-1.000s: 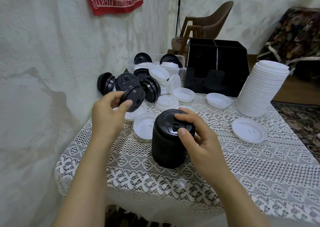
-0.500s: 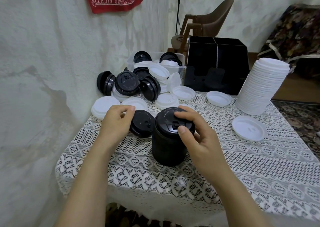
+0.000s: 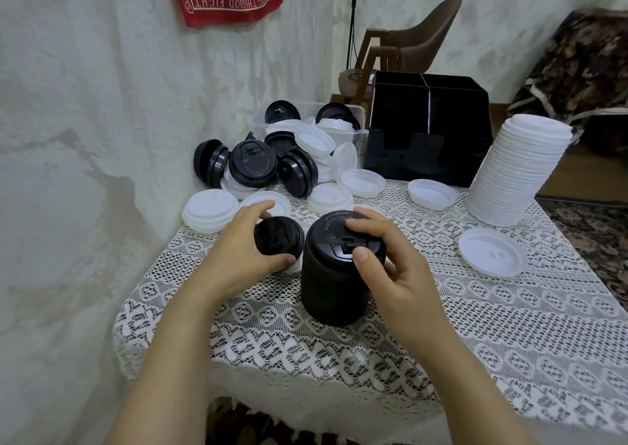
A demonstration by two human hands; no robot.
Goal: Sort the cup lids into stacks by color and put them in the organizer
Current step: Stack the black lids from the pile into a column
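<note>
A stack of black lids (image 3: 334,281) stands near the table's front middle. My right hand (image 3: 384,268) grips its top, thumb on the top lid. My left hand (image 3: 244,254) holds a single black lid (image 3: 278,237) just left of the stack, low over the cloth. A tall stack of white lids (image 3: 520,172) leans at the right. The black organizer (image 3: 428,131) stands at the back. Loose black lids (image 3: 253,164) and white lids (image 3: 210,208) lie in a heap at the back left.
A clear plastic tub (image 3: 356,121) with several lids sits behind the heap. Single white lids (image 3: 491,252) lie upside down on the lace cloth (image 3: 475,325). The wall runs close along the left. A chair (image 3: 418,36) stands behind the table.
My left hand has brought a black lid down from the heap toward the black stack and now holds it beside the stack. My right hand has stayed on the stack's top.
</note>
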